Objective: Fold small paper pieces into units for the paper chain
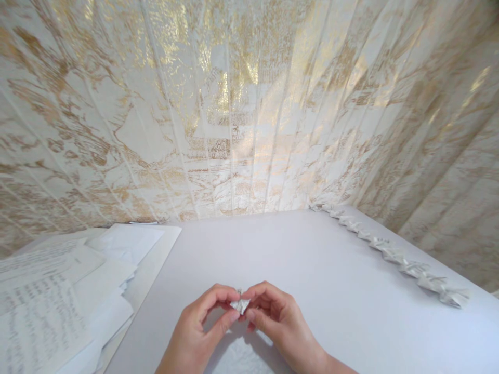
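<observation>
A small folded paper piece [240,305], whitish with grey print-like marks and pointed corners, is held just above the near part of the table. My left hand [205,322] pinches its left side between thumb and index finger. On the right side, the thumb and fingertips of my right hand [278,317] close on the same piece. Fingers partly cover the paper, so its full shape is hidden. Below my hands, at the bottom edge, a pale patterned area [241,358] shows in the shadow.
Along the table's right edge runs a row of several small folded paper figures [390,252]. Loose sheets with writing [42,317] lie piled at the left. The white table [234,249] meets a gold-patterned curtain [241,130] at the back and right.
</observation>
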Demonstrator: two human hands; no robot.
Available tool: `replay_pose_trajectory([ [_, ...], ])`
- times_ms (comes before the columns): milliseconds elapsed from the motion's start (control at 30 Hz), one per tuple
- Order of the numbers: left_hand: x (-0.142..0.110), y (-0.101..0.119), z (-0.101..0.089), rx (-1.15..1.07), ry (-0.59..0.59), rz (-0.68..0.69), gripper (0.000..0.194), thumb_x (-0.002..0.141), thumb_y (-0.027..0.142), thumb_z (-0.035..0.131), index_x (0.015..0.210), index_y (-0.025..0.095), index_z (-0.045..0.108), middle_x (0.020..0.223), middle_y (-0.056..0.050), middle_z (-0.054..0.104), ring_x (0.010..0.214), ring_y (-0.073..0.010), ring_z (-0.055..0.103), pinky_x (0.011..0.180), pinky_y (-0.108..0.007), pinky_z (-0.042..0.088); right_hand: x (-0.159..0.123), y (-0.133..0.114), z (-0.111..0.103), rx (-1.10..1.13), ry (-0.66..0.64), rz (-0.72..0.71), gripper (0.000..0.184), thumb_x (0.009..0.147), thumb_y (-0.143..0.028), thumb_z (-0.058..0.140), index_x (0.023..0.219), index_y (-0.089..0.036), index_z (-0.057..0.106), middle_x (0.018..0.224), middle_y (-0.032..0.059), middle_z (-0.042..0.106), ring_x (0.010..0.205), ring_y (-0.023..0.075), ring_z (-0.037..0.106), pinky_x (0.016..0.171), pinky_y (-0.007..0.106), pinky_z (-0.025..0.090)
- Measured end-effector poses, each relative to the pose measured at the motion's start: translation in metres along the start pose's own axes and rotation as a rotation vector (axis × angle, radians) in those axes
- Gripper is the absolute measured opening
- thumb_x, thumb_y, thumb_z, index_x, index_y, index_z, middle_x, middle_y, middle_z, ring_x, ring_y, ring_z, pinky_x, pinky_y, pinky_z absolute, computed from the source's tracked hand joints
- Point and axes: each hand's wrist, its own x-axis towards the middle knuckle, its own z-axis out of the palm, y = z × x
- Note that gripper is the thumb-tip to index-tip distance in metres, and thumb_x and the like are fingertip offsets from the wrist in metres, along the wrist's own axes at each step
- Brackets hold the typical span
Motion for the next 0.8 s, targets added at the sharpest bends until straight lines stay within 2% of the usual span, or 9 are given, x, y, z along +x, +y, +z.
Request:
replay_pose_trajectory([
  [267, -0.0018, -0.0054, -0.0046, 0.134, -0.083, 0.089, 0.008, 0.079, 0.032, 0.068, 0.084, 0.026, 0.071, 0.085, 0.0, 0.072, 0.081, -0.0182, 0.067, 0.077, -0.022, 0.05, -0.0016, 0.0049, 0.0001, -0.002, 0.051, 0.014, 0.033, 0.073, -0.045, 0.081, 0.083, -0.017, 0.068, 0.073, 0.0014, 0.07, 0.062, 0.0117, 0.059, 0.062, 0.024, 0.047],
  [567, -0.0036, -0.0039, -0.0019, 0.079, -0.087, 0.07, 0.007, 0.08, 0.032, 0.067, 0.085, 0.027, 0.071, 0.086, 0.001, 0.071, 0.084, -0.0174, 0.066, 0.079, -0.021, 0.049, -0.0003, -0.001, -0.0007, 0.054, 0.062, 0.011, 0.031, 0.068, -0.042, 0.086, 0.077, -0.016, 0.071, 0.074, 0.0012, 0.067, 0.06, 0.0105, 0.056, 0.06, 0.023, 0.047],
  [800, -0.0039, -0.0059, -0.0042, 0.1, -0.158, 0.074, 0.01, 0.085, 0.034, 0.064, 0.087, 0.025, 0.068, 0.084, 0.001, 0.07, 0.083, -0.0158, 0.066, 0.078, -0.021, 0.05, -0.0016, 0.0015, -0.0006, 0.035, 0.067, -0.016, 0.027, 0.072, -0.039, 0.084, 0.073, -0.015, 0.072, 0.073, 0.0018, 0.066, 0.061, 0.0108, 0.056, 0.061, 0.023, 0.046],
])
